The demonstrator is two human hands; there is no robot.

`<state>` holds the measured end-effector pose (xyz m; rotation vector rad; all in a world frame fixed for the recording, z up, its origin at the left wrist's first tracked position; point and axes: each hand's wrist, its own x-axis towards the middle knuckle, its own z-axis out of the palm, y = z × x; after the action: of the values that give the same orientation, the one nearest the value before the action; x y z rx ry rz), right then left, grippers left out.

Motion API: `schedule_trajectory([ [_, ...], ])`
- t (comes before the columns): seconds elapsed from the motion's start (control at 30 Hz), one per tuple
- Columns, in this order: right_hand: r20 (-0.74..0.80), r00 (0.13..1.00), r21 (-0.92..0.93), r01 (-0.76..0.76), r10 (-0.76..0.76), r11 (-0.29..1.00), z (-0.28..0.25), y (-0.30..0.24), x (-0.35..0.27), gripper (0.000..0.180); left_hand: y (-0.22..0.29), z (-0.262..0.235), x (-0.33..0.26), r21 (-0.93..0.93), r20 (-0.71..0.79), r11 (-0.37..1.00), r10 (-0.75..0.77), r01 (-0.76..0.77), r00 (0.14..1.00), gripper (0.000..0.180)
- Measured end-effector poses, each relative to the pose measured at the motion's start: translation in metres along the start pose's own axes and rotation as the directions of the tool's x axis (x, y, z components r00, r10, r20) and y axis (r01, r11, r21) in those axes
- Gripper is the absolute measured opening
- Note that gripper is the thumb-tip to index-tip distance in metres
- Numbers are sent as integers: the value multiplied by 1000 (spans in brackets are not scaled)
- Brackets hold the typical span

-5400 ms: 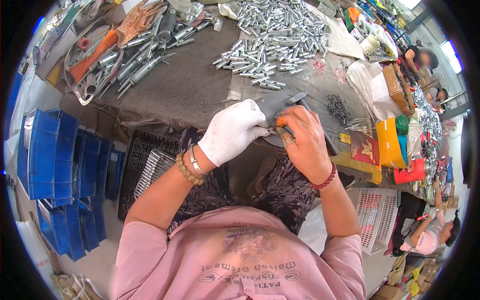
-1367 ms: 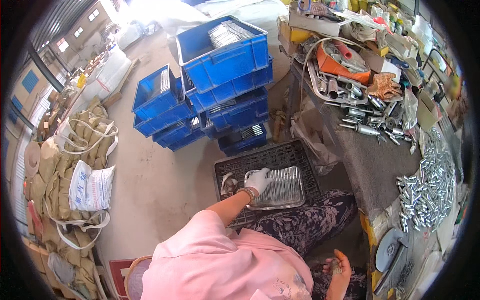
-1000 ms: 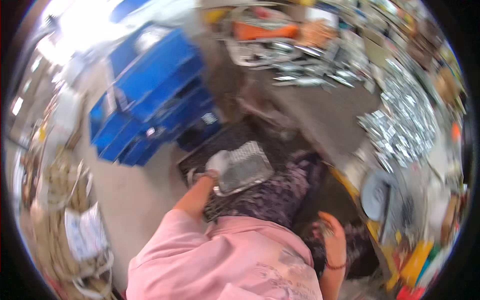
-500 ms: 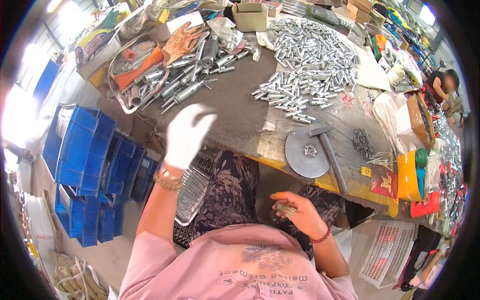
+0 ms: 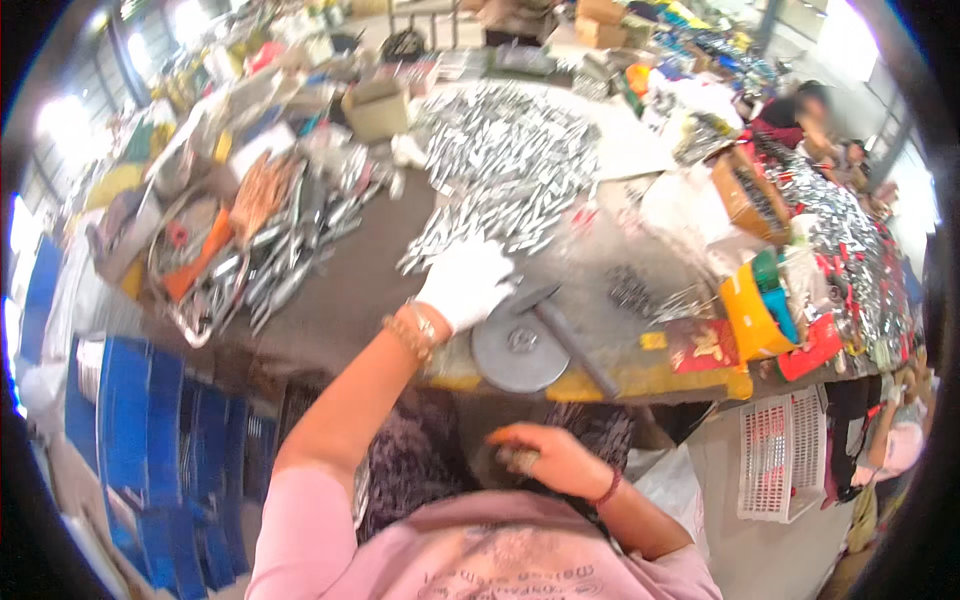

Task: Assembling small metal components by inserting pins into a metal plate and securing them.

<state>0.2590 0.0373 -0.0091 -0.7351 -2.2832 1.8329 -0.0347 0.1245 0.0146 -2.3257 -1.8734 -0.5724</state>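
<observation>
My left hand (image 5: pixel 466 284), in a white glove, is over the near edge of a heap of small silvery metal tubes (image 5: pixel 515 150). Its fingers look stretched and slightly apart, though blurred, and I make out nothing in them. Just to its right, a round grey metal disc (image 5: pixel 500 358) with a small piece at its centre lies on the table, and a hammer (image 5: pixel 577 348) rests across the disc's edge. My bare right hand (image 5: pixel 545 457) is low over my lap, before the table edge, its fingers curled in. Whatever they hold is too small to name.
Long metal tools (image 5: pixel 305 235) and an orange glove (image 5: pixel 262 195) lie at the left. Small dark metal pieces (image 5: pixel 630 290) and a yellow container (image 5: pixel 755 310) are at the right. Blue bins (image 5: pixel 150 450) stand below left; a white basket (image 5: pixel 780 455) below right. A person (image 5: pixel 795 120) sits at far right.
My left hand has moved right, from beside the long tools to the heap of tubes. The head view has turned, shifting the table leftward. My right hand stays curled over my lap.
</observation>
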Motion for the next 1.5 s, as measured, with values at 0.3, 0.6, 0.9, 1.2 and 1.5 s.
schedule_trajectory([
  [0.3, 27, 997, 104, -71, 69, 992, -13, 14, -12, 44, 6, -37, -11, -16, 86, 993, -115, 117, 990, 23],
  [0.6, 64, 988, 202, -152, 142, 967, -11, 20, -9, 40, 1, -25, -14, -92, 92, 972, -206, 214, 974, 26],
  [0.9, -171, 964, -1, 205, -202, 979, -39, -14, -24, 31, 23, -60, -43, -266, -173, 958, -156, 106, 972, 20],
  [1.2, -763, 471, -633, -407, -443, 659, -190, 21, -68, 27, 79, -49, -82, -280, -75, 955, -122, 96, 990, 20],
  [1.5, -679, 575, -714, -375, -456, 591, -250, 39, -49, 38, 88, -43, -87, -391, -82, 903, -229, 180, 970, 16],
])
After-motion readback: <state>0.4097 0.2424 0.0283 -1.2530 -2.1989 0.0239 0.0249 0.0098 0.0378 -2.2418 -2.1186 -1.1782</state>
